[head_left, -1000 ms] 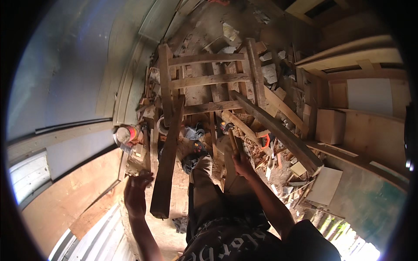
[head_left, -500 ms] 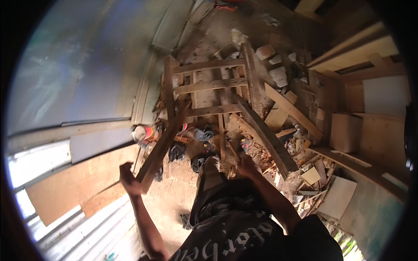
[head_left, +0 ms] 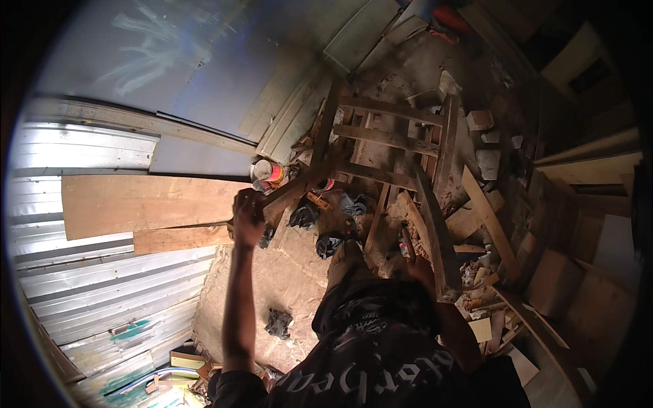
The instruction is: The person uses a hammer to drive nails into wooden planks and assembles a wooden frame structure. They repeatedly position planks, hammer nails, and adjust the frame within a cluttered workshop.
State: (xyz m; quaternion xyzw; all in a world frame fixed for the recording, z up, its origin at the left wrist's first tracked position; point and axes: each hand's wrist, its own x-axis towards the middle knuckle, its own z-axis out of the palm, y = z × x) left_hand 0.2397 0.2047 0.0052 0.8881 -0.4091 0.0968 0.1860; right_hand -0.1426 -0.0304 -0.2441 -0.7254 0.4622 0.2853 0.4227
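Note:
A dark wooden chair-like frame [head_left: 388,139] with several crosspieces and two legs stretches toward me. My left hand [head_left: 249,212] is raised beside the near end of its left leg [head_left: 289,189]. Those fingers are curled closed, and what they hold, if anything, is hidden. Low at my right side, my right hand [head_left: 422,269] is closed around a thin brownish stick-like piece [head_left: 408,243] pointing away from me. Just right of that hand runs the frame's right leg [head_left: 439,245]. Shadow blurs the stick's exact kind.
Black plastic bags [head_left: 303,216] and a red-labelled can [head_left: 269,171] lie left of my feet. Loose boards [head_left: 491,221], blocks and scraps litter the right side. Plywood sheets [head_left: 153,200] lean on corrugated metal [head_left: 115,285] at left. Wooden shelving [head_left: 578,272] stands right.
My view has swung left, so the frame sits farther right in the picture. My left hand now appears higher, level with the leg's end. The stick remains in my right hand.

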